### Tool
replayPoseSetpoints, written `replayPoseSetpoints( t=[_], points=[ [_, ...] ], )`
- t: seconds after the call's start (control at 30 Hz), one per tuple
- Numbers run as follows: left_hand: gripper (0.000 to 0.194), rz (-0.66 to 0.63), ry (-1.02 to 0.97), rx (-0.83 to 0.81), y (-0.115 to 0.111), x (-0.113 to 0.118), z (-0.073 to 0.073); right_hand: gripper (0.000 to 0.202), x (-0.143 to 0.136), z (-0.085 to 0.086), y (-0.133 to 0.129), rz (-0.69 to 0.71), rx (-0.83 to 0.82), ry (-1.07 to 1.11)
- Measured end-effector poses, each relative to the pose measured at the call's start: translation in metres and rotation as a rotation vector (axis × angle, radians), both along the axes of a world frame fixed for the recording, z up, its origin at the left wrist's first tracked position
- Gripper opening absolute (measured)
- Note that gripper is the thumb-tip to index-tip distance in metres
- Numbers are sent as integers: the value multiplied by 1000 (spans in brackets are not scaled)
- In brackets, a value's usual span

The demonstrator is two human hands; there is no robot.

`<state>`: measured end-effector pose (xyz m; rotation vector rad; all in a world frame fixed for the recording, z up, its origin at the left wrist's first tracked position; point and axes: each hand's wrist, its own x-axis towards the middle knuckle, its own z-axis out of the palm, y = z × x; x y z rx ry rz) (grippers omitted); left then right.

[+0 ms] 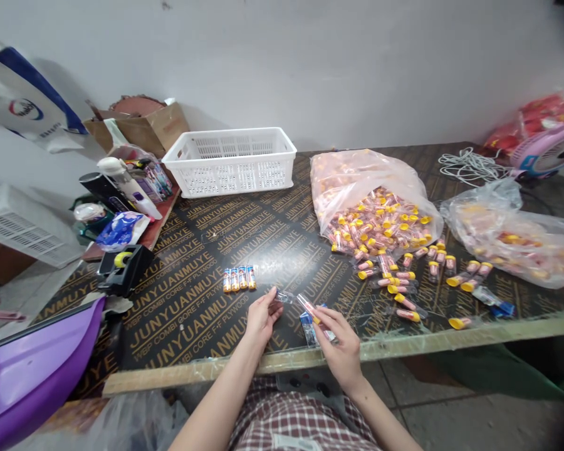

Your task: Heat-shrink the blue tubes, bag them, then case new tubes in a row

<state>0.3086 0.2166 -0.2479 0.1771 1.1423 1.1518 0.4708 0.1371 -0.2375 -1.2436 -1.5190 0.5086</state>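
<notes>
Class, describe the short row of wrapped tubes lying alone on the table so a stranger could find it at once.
Start at the white basket by the wall and come toward the table's near edge. The row of tubes lies just beyond the left hand. Unlike the loose tubes spilled from the bag, these lie neatly side by side.

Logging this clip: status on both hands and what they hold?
Left hand pinching a small clear piece. Right hand shut on a yellow-capped tube. Packed row of four lies just beyond. Nothing between the hands.
</notes>
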Motion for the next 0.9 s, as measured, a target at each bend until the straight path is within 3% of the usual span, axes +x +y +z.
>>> replayPoseSetpoints(
  t=[0.27,0.5,0.63,0.73,0.9],
  points=[
    [28,-4,-33,104,-7,7,9,36,-8,-9,-1,88,16,-101],
    [38,-231,-3,245,-16,11,31,45,-3,-5,9,138,29,-122],
    [36,-412,15,261,-22,12,37,70,4,2,20,126,37,-178],
    [35,-477,22,271,-26,13,39,84,8,9,26,267,12,-187],
    [37,-549,-33,267,-32,15,39,86,11,15,31,482,-9,-167]
  ],
)
